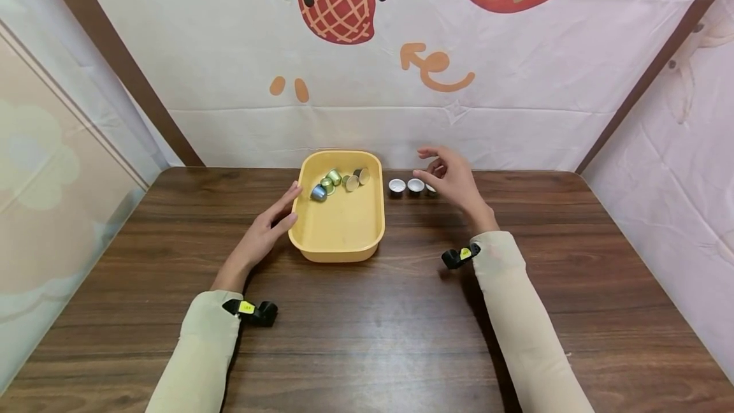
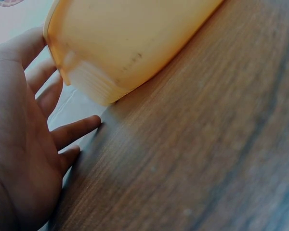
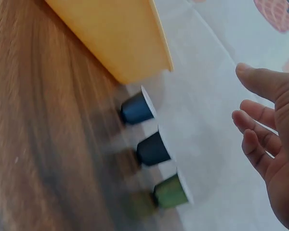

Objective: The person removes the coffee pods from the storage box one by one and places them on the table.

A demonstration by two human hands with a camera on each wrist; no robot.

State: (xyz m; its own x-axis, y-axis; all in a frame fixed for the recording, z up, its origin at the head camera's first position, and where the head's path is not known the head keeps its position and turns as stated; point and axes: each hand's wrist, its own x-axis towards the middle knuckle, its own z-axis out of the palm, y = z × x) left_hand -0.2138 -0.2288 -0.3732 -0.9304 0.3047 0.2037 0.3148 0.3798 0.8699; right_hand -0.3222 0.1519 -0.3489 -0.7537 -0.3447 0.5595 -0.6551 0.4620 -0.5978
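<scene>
A yellow plastic tub (image 1: 338, 228) stands near the table's back edge, with several coffee capsules in its far half: a blue capsule (image 1: 318, 193), green ones (image 1: 334, 176) and gold-toned ones (image 1: 352, 183). My left hand (image 1: 258, 239) touches the tub's left rim with extended fingers. Right of the tub, three capsules stand in a row, pale lids up. The right wrist view shows a blue capsule (image 3: 137, 109), a darker capsule (image 3: 154, 149) and a green capsule (image 3: 171, 191). Over the row's right end hovers my right hand (image 1: 453, 182), fingers loosely bent, thumb apart, holding nothing.
The dark wooden table (image 1: 367, 336) spreads out in front of the tub and to both sides. Right behind its far edge hangs a white printed cloth (image 1: 367, 126). More cloth walls (image 1: 665, 171) close in the sides.
</scene>
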